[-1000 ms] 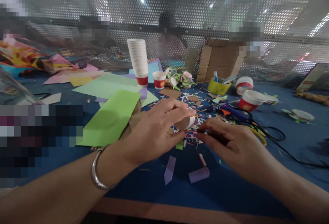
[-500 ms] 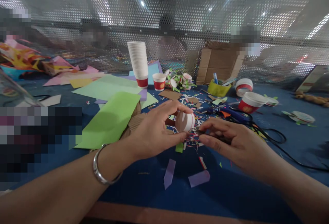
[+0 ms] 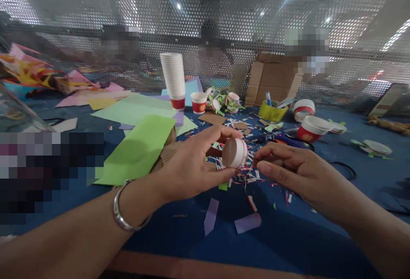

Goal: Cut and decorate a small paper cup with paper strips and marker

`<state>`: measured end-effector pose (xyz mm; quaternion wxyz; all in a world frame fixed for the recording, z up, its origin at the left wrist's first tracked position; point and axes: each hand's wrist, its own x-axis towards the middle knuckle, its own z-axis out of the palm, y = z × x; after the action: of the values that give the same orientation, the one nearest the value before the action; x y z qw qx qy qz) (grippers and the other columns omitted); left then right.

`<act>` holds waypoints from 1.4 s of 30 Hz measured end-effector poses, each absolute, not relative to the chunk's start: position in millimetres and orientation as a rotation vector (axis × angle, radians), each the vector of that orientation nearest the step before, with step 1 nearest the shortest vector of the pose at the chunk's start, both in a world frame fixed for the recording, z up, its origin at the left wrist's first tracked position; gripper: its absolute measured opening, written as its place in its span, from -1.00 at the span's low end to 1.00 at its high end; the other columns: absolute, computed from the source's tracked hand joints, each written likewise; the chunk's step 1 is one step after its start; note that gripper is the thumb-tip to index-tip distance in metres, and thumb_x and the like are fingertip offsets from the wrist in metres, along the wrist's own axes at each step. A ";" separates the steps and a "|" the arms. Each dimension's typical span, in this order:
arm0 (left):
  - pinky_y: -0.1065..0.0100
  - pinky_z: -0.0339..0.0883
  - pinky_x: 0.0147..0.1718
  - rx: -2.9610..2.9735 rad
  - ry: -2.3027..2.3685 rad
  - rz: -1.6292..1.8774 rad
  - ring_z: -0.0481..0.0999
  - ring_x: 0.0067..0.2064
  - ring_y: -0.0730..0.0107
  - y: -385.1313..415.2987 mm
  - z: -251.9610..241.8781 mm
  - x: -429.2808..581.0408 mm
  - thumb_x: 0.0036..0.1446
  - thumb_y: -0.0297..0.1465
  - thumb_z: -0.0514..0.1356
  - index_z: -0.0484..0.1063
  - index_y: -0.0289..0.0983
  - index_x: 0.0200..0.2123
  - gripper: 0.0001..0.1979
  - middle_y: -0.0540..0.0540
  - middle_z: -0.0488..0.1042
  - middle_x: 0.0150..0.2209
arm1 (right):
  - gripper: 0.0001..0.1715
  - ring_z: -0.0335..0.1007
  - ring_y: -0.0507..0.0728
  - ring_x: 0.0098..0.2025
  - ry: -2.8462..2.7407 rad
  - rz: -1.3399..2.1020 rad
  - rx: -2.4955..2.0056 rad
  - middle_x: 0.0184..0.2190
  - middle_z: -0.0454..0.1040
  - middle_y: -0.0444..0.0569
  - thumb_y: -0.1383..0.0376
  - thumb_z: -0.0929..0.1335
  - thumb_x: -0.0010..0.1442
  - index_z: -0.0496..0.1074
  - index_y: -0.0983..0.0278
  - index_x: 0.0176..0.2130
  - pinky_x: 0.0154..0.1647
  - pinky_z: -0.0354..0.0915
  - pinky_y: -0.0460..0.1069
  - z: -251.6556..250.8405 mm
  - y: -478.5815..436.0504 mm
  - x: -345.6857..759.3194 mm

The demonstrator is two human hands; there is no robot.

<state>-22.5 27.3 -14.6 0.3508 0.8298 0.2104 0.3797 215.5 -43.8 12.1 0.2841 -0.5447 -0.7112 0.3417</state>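
Between the thumb and fingers of my left hand point(image 3: 192, 159) is a cut-off paper cup base point(image 3: 235, 153), tilted on its side. It is white with a thin red line around its wall. My right hand point(image 3: 285, 165) is just to the right of the cup base, apart from it, with the fingers curled in toward the thumb. Whatever those fingers pinch, if anything, is hidden. Under both hands lie paper scraps point(image 3: 253, 174) in white, red and green. Two purple paper strips point(image 3: 248, 223) rest on the blue table nearer to me.
A tall stack of paper cups point(image 3: 173, 78) stands behind, beside a single cup point(image 3: 199, 103) and a pile of small paper turtles point(image 3: 224, 101). Green paper point(image 3: 137, 151) lies left. Rightward are a yellow holder point(image 3: 272, 111), a red-and-white cup point(image 3: 312, 128) and a black cable point(image 3: 344, 170).
The cup base has shifted slightly right and turned in my left hand. My right hand has drawn a little to the right; the grey tip seen at its fingers before no longer shows.
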 end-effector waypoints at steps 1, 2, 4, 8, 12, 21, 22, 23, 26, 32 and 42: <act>0.13 0.51 0.07 2.154 0.541 0.971 0.55 0.07 0.16 27.0 -14.2 -22.7 0.13 -0.41 0.38 0.37 -0.18 0.15 -0.48 -0.18 0.49 0.09 | -0.56 0.11 -0.03 -0.53 -1.902 0.926 -1.446 -0.54 0.27 -0.25 -0.11 0.33 0.36 0.49 0.17 -0.19 -0.54 0.02 -0.10 12.9 -44.0 214.7; 0.13 0.51 0.07 2.162 0.537 0.961 0.55 0.07 0.17 26.8 -13.9 -22.9 0.12 -0.43 0.38 0.38 -0.18 0.14 -0.48 -0.17 0.49 0.08 | -0.56 0.12 -0.03 -0.53 -1.900 0.939 -1.436 -0.53 0.28 -0.24 -0.11 0.32 0.36 0.49 0.18 -0.20 -0.54 0.04 -0.10 13.7 -44.2 214.0; 0.14 0.52 0.06 2.177 0.530 0.947 0.55 0.07 0.16 26.4 -13.5 -23.2 0.09 -0.46 0.38 0.39 -0.17 0.14 -0.47 -0.16 0.49 0.07 | -0.56 0.15 -0.02 -0.52 -1.893 0.964 -1.426 -0.52 0.31 -0.22 -0.11 0.33 0.35 0.50 0.19 -0.21 -0.54 0.06 -0.10 15.4 -44.6 213.0; 0.15 0.52 0.04 2.195 0.530 0.948 0.54 0.10 0.14 26.2 -13.8 -23.1 0.08 -0.47 0.38 0.40 -0.16 0.14 -0.45 -0.16 0.49 0.08 | -0.60 0.15 -0.03 -0.52 -1.907 0.956 -1.411 -0.48 0.36 -0.21 -0.07 0.34 0.36 0.52 0.19 -0.23 -0.55 0.07 -0.10 17.3 -44.9 212.3; 0.16 0.52 0.03 2.216 0.521 0.959 0.53 0.11 0.14 26.2 -13.3 -22.8 0.07 -0.49 0.38 0.40 -0.15 0.13 -0.46 -0.17 0.49 0.08 | -0.59 0.17 -0.03 -0.53 -1.938 0.924 -1.400 -0.49 0.40 -0.20 -0.06 0.34 0.35 0.53 0.19 -0.26 -0.56 0.09 -0.09 17.1 -45.0 212.3; 0.10 0.42 0.17 2.331 0.423 1.000 0.50 0.18 0.14 28.5 -11.4 -24.7 0.05 -0.54 0.37 0.39 -0.16 0.10 -0.46 -0.16 0.50 0.11 | -0.60 0.17 -0.03 -0.55 -1.909 1.012 -1.379 -0.52 0.35 -0.20 -0.06 0.35 0.34 0.51 0.20 -0.28 -0.59 0.11 -0.12 14.5 -45.7 213.6; 0.10 0.40 0.19 2.349 0.416 1.000 0.49 0.20 0.15 28.8 -10.9 -25.3 0.05 -0.54 0.38 0.39 -0.17 0.11 -0.46 -0.16 0.50 0.12 | -0.59 0.16 -0.03 -0.55 -1.905 1.027 -1.378 -0.53 0.32 -0.21 -0.06 0.36 0.34 0.51 0.20 -0.27 -0.60 0.10 -0.12 14.4 -45.5 213.6; 0.10 0.38 0.21 2.370 0.411 0.992 0.48 0.20 0.16 29.0 -10.2 -25.8 0.06 -0.53 0.38 0.39 -0.17 0.11 -0.46 -0.16 0.51 0.13 | -0.59 0.16 -0.03 -0.55 -1.899 1.043 -1.376 -0.53 0.31 -0.21 -0.06 0.36 0.34 0.51 0.21 -0.27 -0.60 0.11 -0.12 14.4 -45.3 213.4; 0.09 0.34 0.25 2.430 0.415 0.951 0.47 0.21 0.18 29.0 -7.9 -27.3 0.08 -0.53 0.38 0.39 -0.17 0.10 -0.48 -0.15 0.52 0.14 | -0.58 0.18 -0.03 -0.52 -1.875 1.089 -1.365 -0.49 0.34 -0.18 -0.06 0.38 0.32 0.50 0.23 -0.31 -0.59 0.14 -0.14 14.8 -44.5 211.8; 0.11 0.36 0.22 2.505 0.407 0.972 0.48 0.19 0.20 30.4 -9.2 -29.1 0.07 -0.54 0.38 0.40 -0.16 0.12 -0.46 -0.14 0.53 0.14 | -0.58 0.18 -0.02 -0.53 -1.864 1.093 -1.371 -0.51 0.37 -0.18 -0.07 0.41 0.27 0.51 0.22 -0.33 -0.59 0.12 -0.13 15.4 -43.1 209.3; 0.25 0.30 0.20 2.788 0.460 0.953 0.45 0.15 0.27 22.5 1.9 -29.3 0.24 -0.55 0.24 0.43 -0.30 0.07 -0.67 -0.18 0.53 0.09 | -0.55 0.32 0.05 -0.43 -1.953 0.937 -1.477 -0.43 0.48 -0.12 -0.11 0.35 0.31 0.53 0.21 -0.25 -0.46 0.22 -0.06 7.2 -39.7 213.9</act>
<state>-29.3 22.5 1.9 0.0795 0.9319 0.1538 0.3186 213.9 -39.7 7.2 0.2570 -0.5444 -0.7199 0.3453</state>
